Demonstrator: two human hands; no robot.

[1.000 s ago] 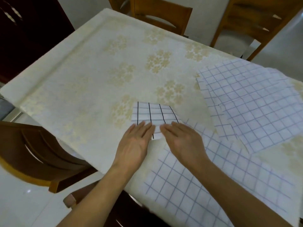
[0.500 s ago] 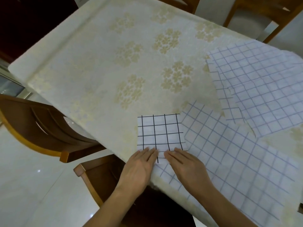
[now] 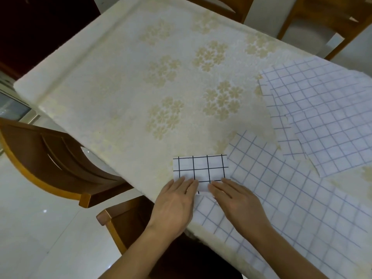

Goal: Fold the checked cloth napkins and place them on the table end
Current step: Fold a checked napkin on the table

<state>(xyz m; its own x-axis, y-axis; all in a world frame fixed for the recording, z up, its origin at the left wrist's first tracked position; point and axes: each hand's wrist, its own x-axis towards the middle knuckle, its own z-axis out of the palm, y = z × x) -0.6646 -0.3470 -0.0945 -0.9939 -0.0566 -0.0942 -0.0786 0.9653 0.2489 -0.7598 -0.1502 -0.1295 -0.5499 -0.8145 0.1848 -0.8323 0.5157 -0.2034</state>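
A small folded napkin (image 3: pixel 201 168) with a bold black check lies near the table's front edge. My left hand (image 3: pixel 175 204) lies flat with straight fingers pressing its near left part. My right hand (image 3: pixel 235 202) presses its near right part the same way. Under the right hand spreads an unfolded napkin (image 3: pixel 291 198) with a faint blue check, reaching to the front edge. Overlapping unfolded napkins (image 3: pixel 326 115) of the same faint check lie at the right of the table.
The table (image 3: pixel 141 81) wears a cream cloth with gold flower prints. A wooden chair (image 3: pixel 52 158) stands at the left, another chair's corner (image 3: pixel 112 220) sits just below my left hand, and two chairs (image 3: pixel 314 19) stand at the far side.
The folded napkin now shows as a shorter rectangle than before. Both hands stay flat on its near edge. The camera view has tilted, so the table sits lower and closer.
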